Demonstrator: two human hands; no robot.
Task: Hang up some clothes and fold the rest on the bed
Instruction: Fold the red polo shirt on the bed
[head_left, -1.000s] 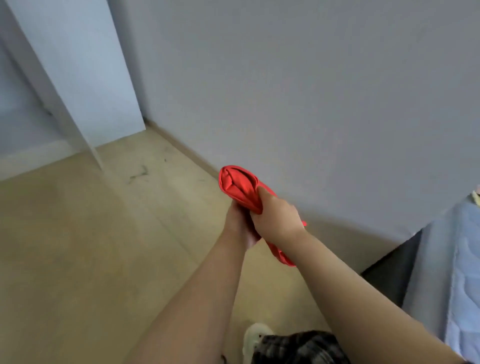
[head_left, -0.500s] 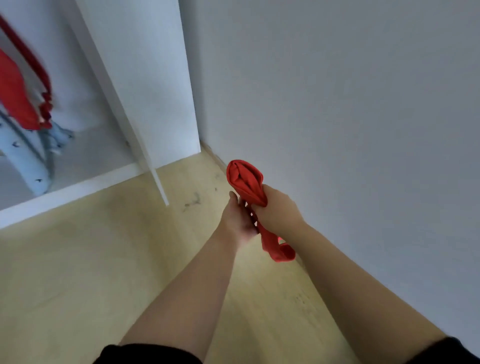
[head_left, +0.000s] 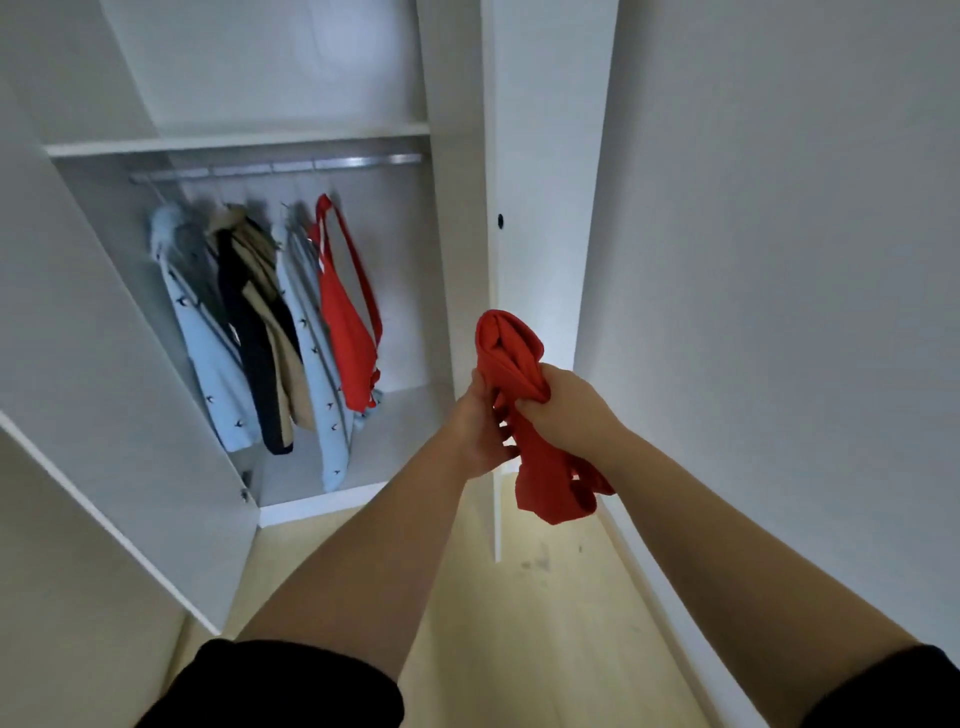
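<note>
A bunched red garment (head_left: 511, 353) is held out in front of me. My right hand (head_left: 569, 405) grips it around the middle, so a rolled end sticks up and a tail with straps (head_left: 550, 488) hangs below. My left hand (head_left: 480, 431) holds the same garment from the left, its fingers curled into the cloth. Ahead stands an open white wardrobe (head_left: 291, 140) with a metal rail (head_left: 280, 167). On the rail hang several clothes: light blue patterned pieces (head_left: 208, 332), a dark and beige one (head_left: 260, 322) and a red top (head_left: 345, 322).
The wardrobe's left door (head_left: 104, 395) swings open toward me on the left. Its right door (head_left: 491, 218) stands edge-on just behind the garment. A white wall (head_left: 779, 260) runs along the right. Light wooden floor (head_left: 519, 623) lies below.
My view has swung left and up from the floor and wall corner to the open wardrobe. Both hands have kept hold of the red garment; the bed has left the view.
</note>
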